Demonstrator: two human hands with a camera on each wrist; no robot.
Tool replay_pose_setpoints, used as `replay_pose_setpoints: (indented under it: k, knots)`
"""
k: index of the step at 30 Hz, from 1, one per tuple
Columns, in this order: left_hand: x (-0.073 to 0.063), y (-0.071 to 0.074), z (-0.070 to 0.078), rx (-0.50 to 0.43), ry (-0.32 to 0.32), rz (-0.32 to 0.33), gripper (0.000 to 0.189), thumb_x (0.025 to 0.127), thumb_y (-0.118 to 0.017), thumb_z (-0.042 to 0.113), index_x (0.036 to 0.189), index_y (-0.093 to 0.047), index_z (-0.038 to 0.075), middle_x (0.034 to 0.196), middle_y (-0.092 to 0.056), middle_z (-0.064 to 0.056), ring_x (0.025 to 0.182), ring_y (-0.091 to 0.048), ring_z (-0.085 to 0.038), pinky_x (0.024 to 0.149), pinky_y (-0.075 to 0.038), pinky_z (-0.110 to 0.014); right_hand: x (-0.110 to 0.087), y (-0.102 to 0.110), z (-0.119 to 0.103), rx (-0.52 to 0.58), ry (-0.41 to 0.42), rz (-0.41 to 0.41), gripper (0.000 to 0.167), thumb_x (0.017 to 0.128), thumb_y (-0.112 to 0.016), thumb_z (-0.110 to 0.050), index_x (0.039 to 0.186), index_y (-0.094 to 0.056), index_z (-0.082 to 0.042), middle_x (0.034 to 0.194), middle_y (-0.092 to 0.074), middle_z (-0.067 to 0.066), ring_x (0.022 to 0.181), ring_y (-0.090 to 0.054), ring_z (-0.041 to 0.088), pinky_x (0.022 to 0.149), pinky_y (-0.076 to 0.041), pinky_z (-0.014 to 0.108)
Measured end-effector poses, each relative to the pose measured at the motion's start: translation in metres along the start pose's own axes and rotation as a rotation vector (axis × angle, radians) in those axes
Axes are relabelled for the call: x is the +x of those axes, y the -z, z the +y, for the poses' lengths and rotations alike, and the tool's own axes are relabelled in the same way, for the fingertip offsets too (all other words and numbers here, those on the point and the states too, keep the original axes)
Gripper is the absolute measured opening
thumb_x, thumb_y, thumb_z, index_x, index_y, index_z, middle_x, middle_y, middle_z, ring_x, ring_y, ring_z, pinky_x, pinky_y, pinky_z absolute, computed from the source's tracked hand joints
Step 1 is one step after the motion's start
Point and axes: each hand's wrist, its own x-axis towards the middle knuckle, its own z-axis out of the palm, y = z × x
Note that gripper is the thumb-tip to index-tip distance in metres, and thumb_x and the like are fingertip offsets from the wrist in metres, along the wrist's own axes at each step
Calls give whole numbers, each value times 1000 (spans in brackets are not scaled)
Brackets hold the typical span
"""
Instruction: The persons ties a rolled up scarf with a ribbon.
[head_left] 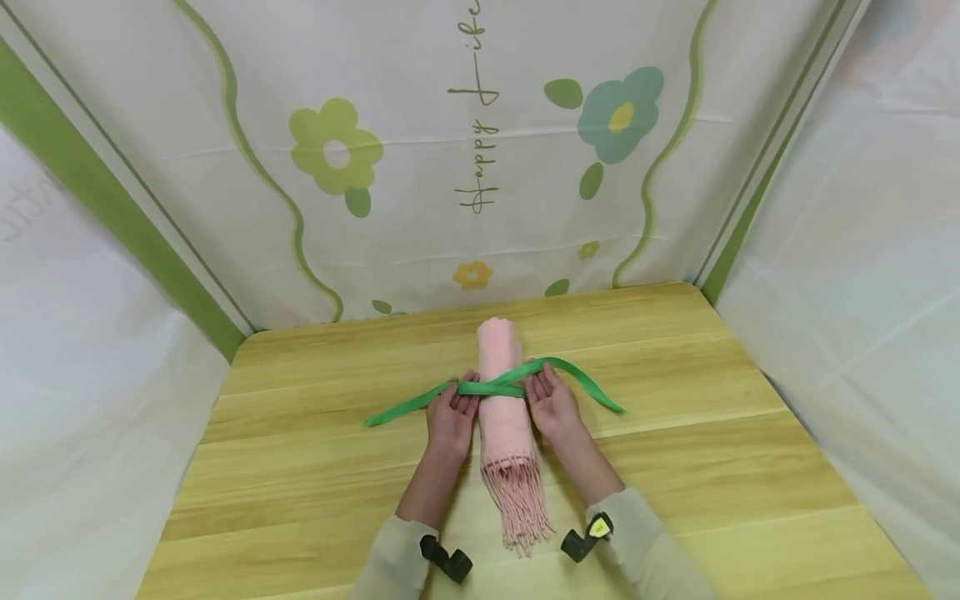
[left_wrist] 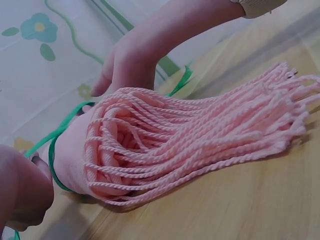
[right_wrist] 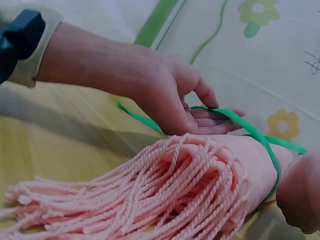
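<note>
Cannot see beneath the pink roll (head_left: 498, 429) or follow the green ribbon (head_left: 408, 406) under it. Cannot see all of the left hand (left_wrist: 25, 187), cropped by the left wrist view's edge; likewise the right hand (right_wrist: 301, 192) in the right wrist view, plus some fringe (left_wrist: 200, 145) in both. Cannot read the tiny yellow label (head_left: 600, 527).

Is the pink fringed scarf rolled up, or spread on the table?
Rolled up: the scarf forms a narrow bundle, layers showing at its fringed end, green ribbon around it.
</note>
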Motion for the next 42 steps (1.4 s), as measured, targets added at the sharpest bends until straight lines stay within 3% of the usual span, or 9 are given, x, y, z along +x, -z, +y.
replay_pose_setpoints:
  k: [6,11,15,18,22,26,34,39,42]
  knots:
    - [1,0,0,-27,-13,-16,38,107,-45,14,138,-45,-7,117,-71,-15,111,-69,-22,110,-46,-40,0,-1,5,13,-26,-116,18,102,-56,-20,94,-69,-11,96,-72,1,90,-60,9,81,-46,15]
    - [1,-4,-3,-34,-24,-33,41,107,-47,19,138,-47,-7,125,-68,-18,111,-70,-21,102,-52,-35,2,-2,7,-74,98,-198,22,104,-52,-15,93,-71,-11,98,-68,1,94,-57,11,84,-45,19]
    - [2,-5,-6,-32,-50,-45,43,108,-42,20,140,-46,-8,131,-63,-23,114,-68,-23,106,-49,-38,3,-2,8,-107,184,-201,27,106,-48,-20,96,-72,-12,103,-71,2,112,-63,18,101,-44,29]
    - [2,-5,-6,-40,-63,-49,45,109,-40,22,143,-43,-8,144,-50,-28,123,-63,-26,111,-45,-41,5,-4,9,-85,200,-199,27,106,-47,-23,114,-68,-8,116,-69,5,132,-55,24,116,-36,35]
    - [4,-7,-5,-93,-71,-52,45,109,-41,20,146,-41,-6,151,-41,-29,131,-57,-29,113,-43,-41,8,-5,13,-96,204,-229,47,107,-45,-21,150,-38,-4,150,-46,13,149,-34,29,123,-28,37]
    - [6,-9,-5,-124,-58,-59,46,109,-38,19,149,-36,-6,153,-39,-28,135,-53,-31,113,-43,-40,9,-5,15,-169,196,-236,55,109,-37,-19,158,-19,-3,163,-23,18,150,-29,29,123,-28,35]
    - [5,-12,-3,-179,-52,-30,46,111,-29,20,149,-35,-5,155,-37,-25,138,-50,-30,115,-41,-38,2,-3,7,-82,194,-87,39,108,-39,-21,142,-46,-2,120,-71,7,134,-54,21,119,-33,35]
    - [6,-10,-4,-317,-57,-24,45,111,-27,20,147,-37,-4,156,-37,-23,136,-51,-28,119,-35,-37,0,1,8,-7,154,-89,38,109,-34,-24,135,-53,-2,107,-74,4,143,-44,22,122,-29,34]
    - [5,-9,-5,-372,-58,-40,45,111,-27,21,146,-36,-4,148,-49,-21,125,-60,-25,120,-34,-36,0,3,9,42,146,-102,39,108,-35,-26,126,-60,-2,108,-74,6,135,-53,22,120,-32,33]
